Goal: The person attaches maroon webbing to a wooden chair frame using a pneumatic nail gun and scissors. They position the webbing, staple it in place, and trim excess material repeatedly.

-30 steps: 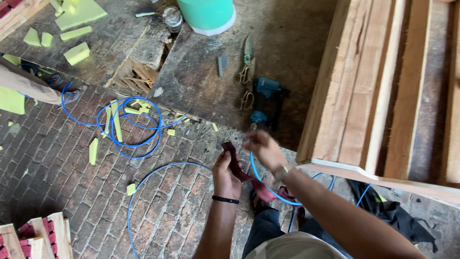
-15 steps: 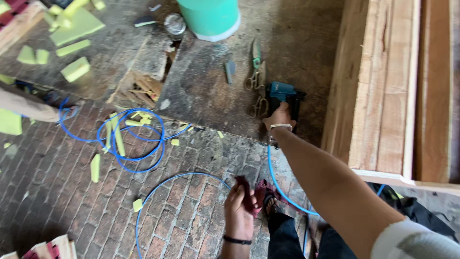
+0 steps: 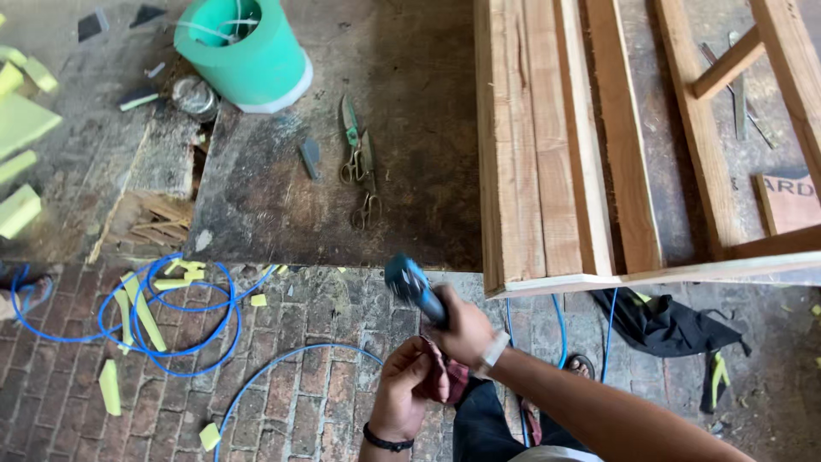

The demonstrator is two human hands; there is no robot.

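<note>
the blue power tool [image 3: 412, 287] sits clamped in the right hand [image 3: 466, 329], raised over the brick floor [image 3: 325, 385] just below the wooden frame [image 3: 547, 171]. beside it the left hand [image 3: 409, 385] has its grip closed on a dark red cloth [image 3: 445, 376]. blue hose [image 3: 171, 316] loops left, scissors [image 3: 359, 162] beyond

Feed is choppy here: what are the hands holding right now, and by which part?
The right hand grips a blue power tool by its lower handle end. The left hand pinches a dark red cloth at its edge.
</note>
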